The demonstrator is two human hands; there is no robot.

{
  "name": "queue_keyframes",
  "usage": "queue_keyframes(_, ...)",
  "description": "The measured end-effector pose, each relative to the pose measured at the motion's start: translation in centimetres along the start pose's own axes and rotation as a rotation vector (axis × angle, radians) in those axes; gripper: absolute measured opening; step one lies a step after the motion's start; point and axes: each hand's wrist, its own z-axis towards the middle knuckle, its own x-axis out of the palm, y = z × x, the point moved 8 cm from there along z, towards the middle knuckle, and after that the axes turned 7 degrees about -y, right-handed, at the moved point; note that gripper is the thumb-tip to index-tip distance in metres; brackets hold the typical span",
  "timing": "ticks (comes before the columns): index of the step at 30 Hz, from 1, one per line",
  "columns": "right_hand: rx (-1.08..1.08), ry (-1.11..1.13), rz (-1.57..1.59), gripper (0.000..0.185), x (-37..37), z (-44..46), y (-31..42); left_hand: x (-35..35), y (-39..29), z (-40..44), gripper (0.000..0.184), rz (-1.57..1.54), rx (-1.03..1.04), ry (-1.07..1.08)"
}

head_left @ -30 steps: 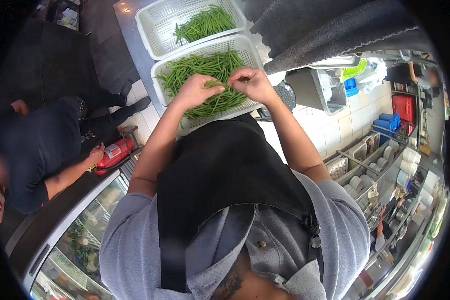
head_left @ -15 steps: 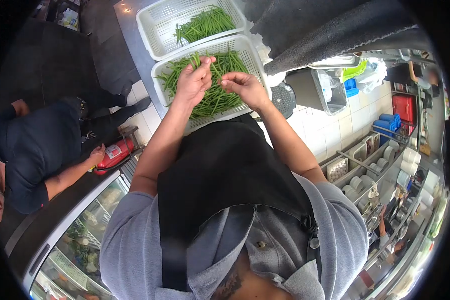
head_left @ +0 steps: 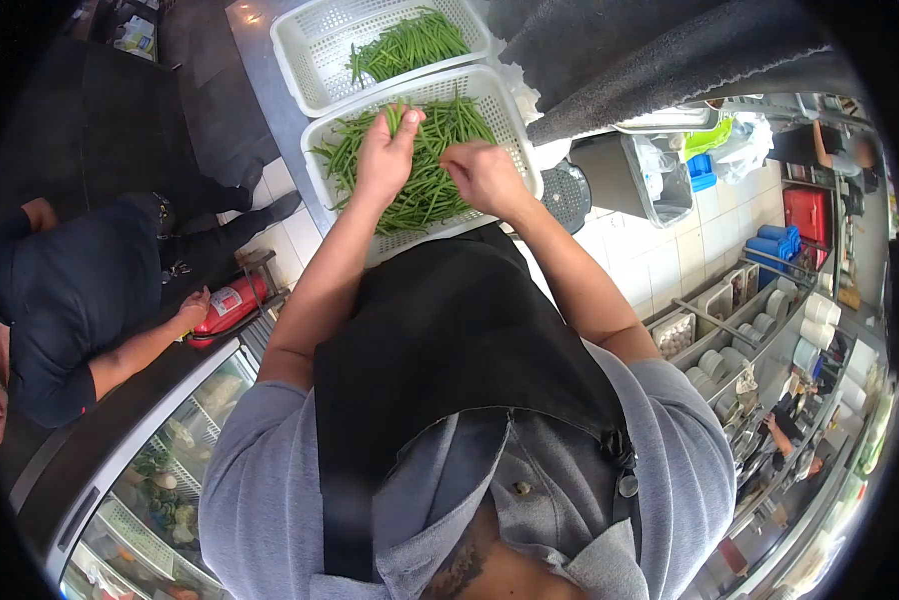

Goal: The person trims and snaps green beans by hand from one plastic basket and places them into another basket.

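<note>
Green beans [head_left: 432, 190] fill a white perforated basket [head_left: 526, 168] in front of me. Over its left half, my left hand [head_left: 386, 160] is closed around a few green beans, whose ends stick up past the thumb. My right hand [head_left: 488, 178] hovers over the right side with its fingers curled together; whatever is between the fingertips is hidden. Behind stands a second white basket [head_left: 315, 65], with a smaller heap of green beans [head_left: 410, 45] toward its right side.
Both baskets rest on a metal table [head_left: 260, 60]. Left of me are a person in dark clothes [head_left: 80, 290], a red fire extinguisher [head_left: 232, 305] and a glass-topped display fridge [head_left: 160, 480]. To the right are a grey bin [head_left: 615, 180] and shelves with white dishes [head_left: 820, 315].
My right hand has drawn slightly away from the left and its fingers have curled in. The left hand has turned a little, still gripping green beans.
</note>
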Motion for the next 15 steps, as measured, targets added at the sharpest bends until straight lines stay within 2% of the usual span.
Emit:
queue_keyframes(1,0.000,-0.001,-0.001,0.007,0.0,0.0,0.1,0.2,-1.0,-0.1,0.027,0.291,0.151,-0.042)
queue_keyframes(2,-0.024,0.181,-0.148,0.011,1.6,-0.2,0.2,0.7,-2.2,-0.4,0.031,0.581,0.304,-0.085)
queue_keyframes(3,-0.046,0.363,-0.294,0.015,3.0,-0.7,-0.1,1.1,-2.5,-0.5,0.031,0.581,0.306,-0.085)
queue_keyframes(4,-0.046,0.362,-0.294,0.015,3.1,-0.7,-0.3,1.4,-2.8,-0.7,0.033,0.618,0.312,-0.086)
queue_keyframes(6,0.066,0.498,-0.453,0.020,3.9,-1.3,-2.7,1.5,-3.2,-1.0,0.036,0.656,0.317,-0.086)
queue_keyframes(8,0.013,0.418,-0.420,0.021,3.8,-1.3,-4.0,1.3,-4.4,-0.9,0.038,0.643,0.398,-0.094)
queue_keyframes(9,-0.032,0.343,-0.382,0.021,3.3,-1.1,-3.7,0.7,-4.4,-0.8,0.038,0.645,0.396,-0.098)
queue_keyframes(11,-0.007,0.333,-0.341,0.019,3.5,-1.5,-3.9,-0.2,-2.1,0.1,0.039,0.553,0.179,0.022)
queue_keyframes(13,0.158,0.457,-0.249,0.016,4.6,-1.7,-5.3,-0.5,-1.5,0.2,0.040,0.452,0.119,0.043)
queue_keyframes(15,0.162,0.419,-0.182,0.015,4.4,-1.6,-5.6,-0.8,-0.6,-0.3,0.042,0.685,0.036,0.104)
